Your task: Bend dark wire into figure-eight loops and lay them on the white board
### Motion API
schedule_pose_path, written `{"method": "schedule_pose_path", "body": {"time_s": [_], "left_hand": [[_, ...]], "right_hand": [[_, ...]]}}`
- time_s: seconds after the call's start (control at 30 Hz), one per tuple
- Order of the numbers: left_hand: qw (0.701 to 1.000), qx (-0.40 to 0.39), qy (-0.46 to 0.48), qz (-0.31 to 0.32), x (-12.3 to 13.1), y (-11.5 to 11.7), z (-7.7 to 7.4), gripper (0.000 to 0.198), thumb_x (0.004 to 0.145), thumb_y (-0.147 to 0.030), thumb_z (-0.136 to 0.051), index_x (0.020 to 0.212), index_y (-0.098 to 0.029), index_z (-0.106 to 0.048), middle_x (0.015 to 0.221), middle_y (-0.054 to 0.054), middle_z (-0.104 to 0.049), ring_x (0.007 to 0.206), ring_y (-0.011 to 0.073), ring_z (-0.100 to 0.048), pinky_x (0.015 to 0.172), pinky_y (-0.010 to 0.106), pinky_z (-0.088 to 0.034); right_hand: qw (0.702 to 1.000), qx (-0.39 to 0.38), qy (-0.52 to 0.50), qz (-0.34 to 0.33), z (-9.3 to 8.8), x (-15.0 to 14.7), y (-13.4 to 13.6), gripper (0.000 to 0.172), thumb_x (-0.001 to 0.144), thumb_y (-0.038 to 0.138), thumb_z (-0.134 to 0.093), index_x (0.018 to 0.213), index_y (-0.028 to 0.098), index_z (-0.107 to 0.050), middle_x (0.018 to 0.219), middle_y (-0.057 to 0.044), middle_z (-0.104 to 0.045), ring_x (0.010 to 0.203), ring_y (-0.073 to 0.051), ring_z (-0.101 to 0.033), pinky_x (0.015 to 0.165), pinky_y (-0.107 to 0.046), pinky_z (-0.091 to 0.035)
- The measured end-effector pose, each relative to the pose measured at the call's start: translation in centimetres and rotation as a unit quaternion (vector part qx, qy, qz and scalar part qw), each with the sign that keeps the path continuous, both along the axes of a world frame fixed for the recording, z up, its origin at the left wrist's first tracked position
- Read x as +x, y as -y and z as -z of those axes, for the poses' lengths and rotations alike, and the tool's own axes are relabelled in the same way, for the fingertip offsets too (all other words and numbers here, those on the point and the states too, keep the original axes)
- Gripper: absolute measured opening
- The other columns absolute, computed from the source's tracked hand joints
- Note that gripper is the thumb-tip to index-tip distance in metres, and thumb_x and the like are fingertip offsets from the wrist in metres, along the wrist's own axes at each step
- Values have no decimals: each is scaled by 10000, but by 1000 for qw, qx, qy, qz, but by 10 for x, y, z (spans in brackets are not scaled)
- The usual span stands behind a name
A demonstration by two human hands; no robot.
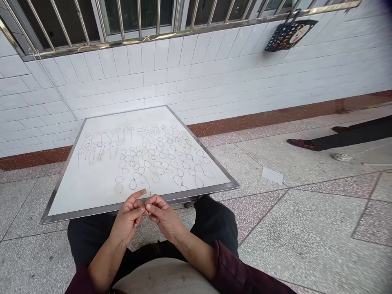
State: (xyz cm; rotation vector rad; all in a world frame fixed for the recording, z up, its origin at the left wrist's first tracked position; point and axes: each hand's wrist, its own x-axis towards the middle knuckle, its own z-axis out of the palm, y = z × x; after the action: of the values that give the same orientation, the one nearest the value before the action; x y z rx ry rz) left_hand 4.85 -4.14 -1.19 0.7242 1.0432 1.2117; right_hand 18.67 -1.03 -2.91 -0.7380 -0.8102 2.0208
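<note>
White metal-rimmed table (pixel 92 214), rows of thin figure-eight loops (pixel 156 157) on top; left hand (pixel 127 220) and right hand (pixel 163 216) pinched fingertip to fingertip, anything held too fine to tell

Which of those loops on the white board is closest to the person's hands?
The figure-eight loop just above the left hand and right hand; every other loop lies farther away.

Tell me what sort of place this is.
Probably a covered walkway or porch along a building: a white tiled wall, a barred window and a speckled terrazzo floor.
</note>
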Motion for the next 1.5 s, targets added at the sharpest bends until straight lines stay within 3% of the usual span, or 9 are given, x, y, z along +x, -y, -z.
{"method": "schedule_pose_path", "body": {"time_s": [0.4,0.57,0.67,0.77,0.83,0.9,1.1,1.3,1.5], "left_hand": [[998,-8,-63,10,-1,5,-2,530,811,-379,-688,1302,-217,-571,736,-13,-605,402,16,-297,400,190,-176],[996,-12,-91,11,-3,6,-3,510,823,-355,-667,1302,-215,-565,725,-24,-588,400,16,-274,401,189,-195],[991,-15,-132,27,-7,9,-6,557,829,-357,-658,1350,-218,-517,728,-19,-597,417,34,-291,402,186,-227],[986,-5,-162,35,-12,13,-9,650,819,-362,-667,1414,-222,-444,711,-15,-600,454,68,-353,405,190,-257],[985,6,-169,36,-14,15,-10,683,812,-345,-670,1436,-235,-415,694,-21,-595,480,87,-401,421,192,-274],[983,13,-177,39,-16,16,-9,671,810,-310,-664,1432,-246,-420,679,-27,-589,520,105,-453,461,200,-310],[981,30,-188,42,-20,21,4,603,783,-226,-667,1364,-223,-506,634,-37,-549,621,146,-548,618,267,-394],[984,7,-160,71,-24,27,17,545,771,-175,-632,1310,-202,-554,627,-24,-555,581,144,-518,600,287,-380],[979,-2,-182,92,-30,32,14,524,746,-139,-610,1267,-182,-570,621,-23,-569,612,160,-560,637,301,-404]], "right_hand": [[999,-36,-9,-21,2,0,-2,357,681,413,-831,711,195,-551,638,45,-520,622,-97,-468,535,-221,-283],[994,64,94,-1,8,3,-3,325,755,464,-755,814,212,-558,687,28,-544,626,-118,-474,552,-236,-337],[913,316,248,72,6,13,-9,244,818,391,-713,981,239,-616,886,-36,-633,759,-175,-540,678,-323,-435],[735,581,347,45,-3,24,-18,101,910,256,-612,994,261,-668,1015,-62,-687,1029,-247,-551,878,-424,-408],[643,666,377,10,-10,28,-21,188,942,146,-533,971,271,-671,958,-35,-707,1118,-239,-530,960,-446,-362],[596,703,389,-17,-15,29,-23,277,936,60,-483,964,272,-660,904,-14,-702,1133,-210,-527,1027,-458,-323],[538,750,375,-89,-21,25,-22,314,921,54,-438,894,272,-663,779,3,-628,877,-169,-543,1072,-442,-325],[559,743,353,-103,-15,22,-14,295,846,13,-489,877,241,-674,722,-18,-596,747,-186,-463,756,-352,-384],[512,752,393,-132,-10,22,-12,237,850,36,-513,863,225,-657,738,-23,-609,749,-190,-453,642,-329,-306]]}}
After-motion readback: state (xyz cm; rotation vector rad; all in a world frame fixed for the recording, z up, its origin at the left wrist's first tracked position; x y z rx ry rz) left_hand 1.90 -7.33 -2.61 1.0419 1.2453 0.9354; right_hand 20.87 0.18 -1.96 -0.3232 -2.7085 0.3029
